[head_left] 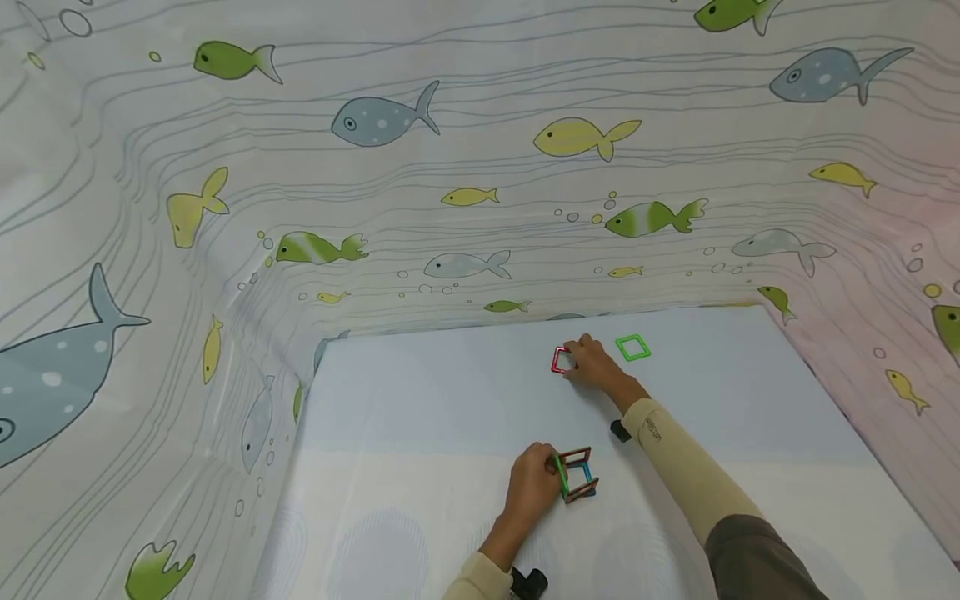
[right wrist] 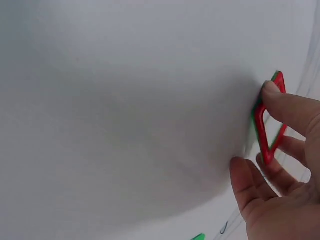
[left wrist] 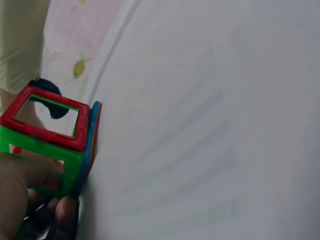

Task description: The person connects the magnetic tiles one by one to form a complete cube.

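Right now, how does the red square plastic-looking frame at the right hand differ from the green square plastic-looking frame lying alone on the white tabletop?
The red frame shows a red face; the green frame is bright green. The right hand grips the red frame, while no hand touches the green frame. Both are four-sided with open centres.

A playroom-like corner is suggested by cartoon-fish sheeting (head_left: 408,229) draped around a pale, flat surface (head_left: 420,400), on which a green square toy frame (head_left: 638,357) is laid.
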Demonstrator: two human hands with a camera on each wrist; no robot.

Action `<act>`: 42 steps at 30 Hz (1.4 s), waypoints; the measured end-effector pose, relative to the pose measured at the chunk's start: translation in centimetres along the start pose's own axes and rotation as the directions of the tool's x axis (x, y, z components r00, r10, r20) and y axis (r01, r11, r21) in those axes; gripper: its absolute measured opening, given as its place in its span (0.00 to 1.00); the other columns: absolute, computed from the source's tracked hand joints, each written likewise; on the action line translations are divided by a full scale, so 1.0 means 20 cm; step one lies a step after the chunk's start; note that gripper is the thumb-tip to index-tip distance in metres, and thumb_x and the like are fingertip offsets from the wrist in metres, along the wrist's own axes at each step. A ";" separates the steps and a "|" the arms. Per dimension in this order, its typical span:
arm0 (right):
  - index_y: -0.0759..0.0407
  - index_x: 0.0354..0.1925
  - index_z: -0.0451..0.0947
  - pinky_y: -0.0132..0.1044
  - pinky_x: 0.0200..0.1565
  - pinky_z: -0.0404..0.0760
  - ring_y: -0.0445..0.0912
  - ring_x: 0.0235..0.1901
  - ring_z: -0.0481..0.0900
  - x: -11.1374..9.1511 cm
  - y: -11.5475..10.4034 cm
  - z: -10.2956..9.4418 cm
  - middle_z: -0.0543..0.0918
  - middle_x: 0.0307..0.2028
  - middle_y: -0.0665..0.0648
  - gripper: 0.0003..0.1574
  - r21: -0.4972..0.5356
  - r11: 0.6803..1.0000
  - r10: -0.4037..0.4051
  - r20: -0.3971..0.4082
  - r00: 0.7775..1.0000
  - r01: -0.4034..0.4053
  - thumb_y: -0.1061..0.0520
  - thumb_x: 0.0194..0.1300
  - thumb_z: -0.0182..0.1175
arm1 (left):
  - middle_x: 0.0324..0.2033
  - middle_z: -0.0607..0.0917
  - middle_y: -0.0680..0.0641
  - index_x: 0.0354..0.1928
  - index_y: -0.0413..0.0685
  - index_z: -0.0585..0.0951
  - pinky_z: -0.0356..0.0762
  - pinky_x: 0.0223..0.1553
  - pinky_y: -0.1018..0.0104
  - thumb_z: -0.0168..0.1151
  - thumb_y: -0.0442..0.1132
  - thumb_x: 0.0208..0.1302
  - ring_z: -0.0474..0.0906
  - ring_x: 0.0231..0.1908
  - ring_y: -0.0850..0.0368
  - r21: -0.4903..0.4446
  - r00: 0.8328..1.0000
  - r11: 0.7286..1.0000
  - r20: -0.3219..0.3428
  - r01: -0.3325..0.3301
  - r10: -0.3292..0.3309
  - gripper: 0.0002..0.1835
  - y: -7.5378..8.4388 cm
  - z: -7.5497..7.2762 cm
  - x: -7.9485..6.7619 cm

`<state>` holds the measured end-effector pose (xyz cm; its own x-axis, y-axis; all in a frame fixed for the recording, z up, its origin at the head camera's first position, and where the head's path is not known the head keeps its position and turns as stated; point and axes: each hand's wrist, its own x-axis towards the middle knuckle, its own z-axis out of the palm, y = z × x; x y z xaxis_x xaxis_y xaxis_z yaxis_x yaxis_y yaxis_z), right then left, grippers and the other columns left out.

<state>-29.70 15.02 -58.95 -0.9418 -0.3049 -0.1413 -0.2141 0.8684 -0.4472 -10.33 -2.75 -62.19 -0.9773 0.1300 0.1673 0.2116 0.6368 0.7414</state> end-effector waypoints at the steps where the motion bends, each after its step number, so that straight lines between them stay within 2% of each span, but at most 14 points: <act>1: 0.63 0.69 0.66 0.47 0.50 0.77 0.54 0.49 0.71 0.00 0.01 0.00 0.70 0.52 0.64 0.43 0.012 1.000 0.007 -0.011 1.000 -0.006 0.53 0.61 0.71 | 0.24 0.77 0.57 0.29 0.48 0.84 0.69 0.25 0.80 0.72 0.30 0.54 0.68 0.25 0.72 0.001 1.000 1.000 -0.002 0.000 0.000 0.06 0.00 0.00 0.00; 4: 0.61 0.68 0.67 0.43 0.44 0.77 0.51 0.43 0.72 -0.03 0.03 0.01 0.70 0.46 0.62 0.43 0.067 0.998 0.016 -0.032 0.999 -0.014 0.53 0.60 0.72 | 0.24 0.77 0.56 0.29 0.47 0.84 0.70 0.26 0.79 0.71 0.29 0.53 0.69 0.25 0.72 0.001 1.000 1.000 -0.009 0.002 -0.002 0.06 0.00 0.01 0.00; 7: 0.62 0.64 0.67 0.41 0.41 0.76 0.49 0.38 0.74 -0.05 0.05 0.02 0.75 0.40 0.60 0.38 0.120 0.992 -0.021 -0.043 0.999 0.026 0.55 0.60 0.72 | 0.25 0.77 0.56 0.29 0.46 0.83 0.71 0.26 0.79 0.70 0.27 0.52 0.71 0.26 0.71 0.008 1.000 1.000 -0.027 0.009 -0.009 0.07 0.01 0.02 0.00; 9: 0.63 0.61 0.68 0.41 0.40 0.77 0.49 0.36 0.74 -0.07 0.06 0.02 0.78 0.37 0.59 0.33 0.153 0.986 -0.053 -0.043 0.998 0.059 0.58 0.62 0.70 | 0.25 0.77 0.55 0.29 0.46 0.83 0.72 0.27 0.79 0.69 0.27 0.52 0.71 0.27 0.71 0.013 0.999 1.000 -0.038 0.022 -0.021 0.07 0.01 0.03 0.00; 12: 0.64 0.59 0.69 0.42 0.40 0.78 0.49 0.36 0.77 -0.11 0.07 0.03 0.81 0.37 0.60 0.28 0.189 0.978 -0.078 -0.059 0.995 0.088 0.63 0.64 0.67 | 0.26 0.77 0.55 0.30 0.45 0.83 0.71 0.26 0.80 0.67 0.26 0.53 0.71 0.27 0.71 0.024 0.998 0.999 -0.055 0.026 -0.025 0.07 0.02 0.04 0.00; 19: 0.62 0.54 0.73 0.40 0.38 0.76 0.48 0.36 0.76 -0.24 0.10 0.05 0.81 0.36 0.58 0.20 0.260 0.964 -0.012 -0.168 0.986 0.056 0.61 0.66 0.65 | 0.27 0.76 0.54 0.31 0.42 0.83 0.71 0.25 0.80 0.68 0.27 0.54 0.70 0.26 0.70 0.053 0.995 0.998 -0.096 0.030 -0.025 0.05 0.03 0.04 0.00; 22: 0.62 0.52 0.76 0.39 0.38 0.76 0.48 0.35 0.77 -0.32 0.11 0.07 0.82 0.34 0.57 0.19 0.297 0.953 0.019 -0.242 0.970 0.055 0.60 0.64 0.67 | 0.27 0.75 0.54 0.32 0.42 0.83 0.71 0.26 0.80 0.67 0.27 0.54 0.70 0.27 0.70 0.053 0.995 0.997 -0.082 0.057 -0.052 0.05 0.04 0.05 0.00; 27: 0.62 0.52 0.80 0.34 0.35 0.77 0.44 0.31 0.79 -0.49 0.13 0.13 0.86 0.33 0.56 0.19 0.324 0.942 0.046 -0.380 0.924 0.087 0.57 0.64 0.68 | 0.27 0.75 0.53 0.31 0.42 0.83 0.73 0.26 0.79 0.68 0.25 0.53 0.72 0.27 0.68 0.047 0.994 0.997 -0.099 0.055 -0.050 0.06 0.05 0.05 0.00; 31: 0.63 0.52 0.81 0.32 0.32 0.78 0.42 0.29 0.82 -0.64 0.10 0.13 0.88 0.32 0.57 0.17 0.329 0.938 0.051 -0.434 0.899 0.105 0.57 0.67 0.65 | 0.26 0.75 0.53 0.30 0.42 0.82 0.73 0.27 0.78 0.68 0.25 0.52 0.73 0.27 0.67 0.040 0.993 0.998 -0.106 0.048 -0.043 0.06 0.06 0.05 0.01; 36: 0.63 0.51 0.81 0.31 0.32 0.80 0.41 0.28 0.84 -0.82 0.05 0.13 0.89 0.34 0.56 0.15 0.322 0.942 0.059 -0.433 0.899 0.093 0.57 0.70 0.62 | 0.26 0.74 0.53 0.29 0.43 0.81 0.73 0.26 0.78 0.71 0.28 0.53 0.72 0.27 0.67 0.059 0.994 0.997 -0.094 0.053 -0.047 0.07 0.06 0.05 0.02; 42: 0.59 0.44 0.79 0.30 0.32 0.83 0.42 0.28 0.87 -0.97 -0.03 0.13 0.90 0.36 0.57 0.07 0.411 0.909 0.107 -0.385 0.917 0.067 0.58 0.69 0.63 | 0.25 0.74 0.53 0.27 0.44 0.80 0.71 0.24 0.78 0.74 0.30 0.52 0.71 0.25 0.66 0.074 0.995 0.996 -0.089 0.051 -0.044 0.09 0.06 0.05 0.03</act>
<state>-10.57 19.30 -58.24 -0.9860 -0.0363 0.1628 -0.1510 0.6084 -0.7791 -10.71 -1.20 -61.80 -0.9810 0.0338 0.1913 0.1603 0.6969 0.6990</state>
